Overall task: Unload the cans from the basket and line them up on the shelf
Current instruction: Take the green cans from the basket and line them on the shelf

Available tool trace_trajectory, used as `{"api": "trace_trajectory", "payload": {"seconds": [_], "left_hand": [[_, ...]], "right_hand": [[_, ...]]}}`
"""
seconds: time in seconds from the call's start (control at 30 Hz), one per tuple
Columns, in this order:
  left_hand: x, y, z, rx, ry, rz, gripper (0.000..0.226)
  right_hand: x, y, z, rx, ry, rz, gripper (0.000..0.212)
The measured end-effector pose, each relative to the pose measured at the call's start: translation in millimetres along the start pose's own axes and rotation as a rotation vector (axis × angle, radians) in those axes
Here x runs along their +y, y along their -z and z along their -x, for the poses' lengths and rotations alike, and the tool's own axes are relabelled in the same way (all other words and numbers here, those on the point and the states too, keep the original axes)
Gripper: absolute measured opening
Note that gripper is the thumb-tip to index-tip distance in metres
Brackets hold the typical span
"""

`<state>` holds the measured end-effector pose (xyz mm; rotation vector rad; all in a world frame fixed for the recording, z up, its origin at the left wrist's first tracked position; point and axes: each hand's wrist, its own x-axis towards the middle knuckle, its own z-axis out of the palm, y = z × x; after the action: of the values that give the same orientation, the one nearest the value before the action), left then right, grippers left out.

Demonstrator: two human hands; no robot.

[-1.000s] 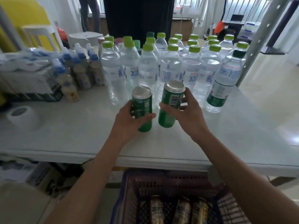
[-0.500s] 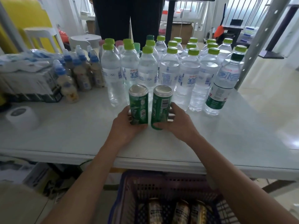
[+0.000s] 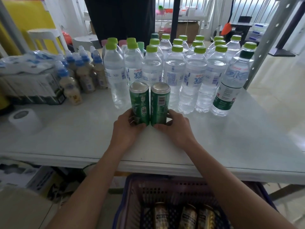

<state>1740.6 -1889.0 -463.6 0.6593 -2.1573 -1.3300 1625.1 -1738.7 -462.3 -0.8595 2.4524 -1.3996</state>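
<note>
Head view, items as we find them. Left hand (image 3: 127, 128): wrapped around the left green can (image 3: 140, 103). Right hand (image 3: 175, 128): wrapped around the right green can (image 3: 159, 104). Both cans: upright, touching side by side, just in front of the water bottles (image 3: 173, 75). A second ago we held them tilted and apart above the shelf (image 3: 231, 146); now they appear set down, so we judge this pair placed and release next. Basket (image 3: 132, 192): below the shelf edge, with at least three gold cans (image 3: 188, 215) left to unload.
</note>
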Motion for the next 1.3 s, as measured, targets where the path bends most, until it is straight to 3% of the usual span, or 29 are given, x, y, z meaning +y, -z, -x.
{"api": "trace_trajectory", "payload": {"seconds": [0.13,0.23,0.3,0.33,0.43,0.53,0.6,0.67,0.8,0.87,0.93,1.0,1.07,1.13,1.2,1.3], "left_hand": [[0.5,2.4,-1.4,-0.016,-0.010,-0.013,0.051],[6.0,2.8,9.1,0.034,0.045,-0.099,0.065],[16.6,7.7,26.0,0.124,0.037,-0.219,0.053],[21.4,9.9,37.3,0.107,0.010,-0.256,0.038],[32.2,5.8,79.1,-0.278,-0.098,-0.275,0.015],[33.3,-7.5,109.5,-0.539,-0.177,-0.309,0.015],[29.8,-16.5,119.2,-0.587,-0.174,-0.248,0.016],[19.4,-27.4,127.3,-0.736,-0.165,-0.378,0.014],[-21.6,-69.2,148.2,-1.215,-0.103,-0.805,0.024],[-42.9,-94.9,163.4,-1.292,-0.141,-0.890,0.027],[-61.9,-121.9,185.2,-1.292,-0.188,-0.808,0.030],[-77.5,-146.1,214.1,-1.313,-0.253,-0.689,0.044],[-95.3,-164.6,239.5,-1.340,-0.369,-0.736,0.069],[-108.2,-173.5,251.3,-1.379,-0.369,-0.819,0.084],[-112.0,-178.7,251.7,-1.407,-0.327,-0.832,0.090],[-105.6,-189.9,246.1,-1.314,-0.348,-0.826,0.089]], "right_hand": [[1.5,-1.5,-2.6,-0.022,-0.004,0.017,0.057],[1.6,7.2,-1.7,-0.077,-0.040,0.066,0.074],[-3.6,23.1,6.9,-0.094,-0.094,0.146,0.075],[-5.0,32.7,17.0,-0.101,-0.126,0.128,0.063],[-7.2,55.8,67.9,-0.192,-0.154,-0.234,0.020],[1.6,66.5,118.1,-0.536,-0.146,-0.359,0.011],[14.1,68.2,135.7,-0.859,-0.168,-0.211,0.011],[35.5,66.6,140.8,-1.066,-0.198,0.081,0.010],[102.2,57.4,143.1,-1.220,-0.387,0.433,0.016],[133.8,57.2,150.4,-1.320,-0.552,0.520,0.012],[161.0,56.3,167.9,-1.407,-0.599,0.619,0.016],[185.8,53.3,188.0,-1.377,-0.419,0.760,0.023],[202.9,50.1,206.2,-1.217,-0.223,0.838,0.021],[208.5,46.2,213.6,-1.238,-0.265,0.849,0.013],[215.3,42.8,215.4,-1.348,-0.464,0.791,0.023],[219.0,44.9,211.8,-1.336,-0.537,0.716,0.028]]}}
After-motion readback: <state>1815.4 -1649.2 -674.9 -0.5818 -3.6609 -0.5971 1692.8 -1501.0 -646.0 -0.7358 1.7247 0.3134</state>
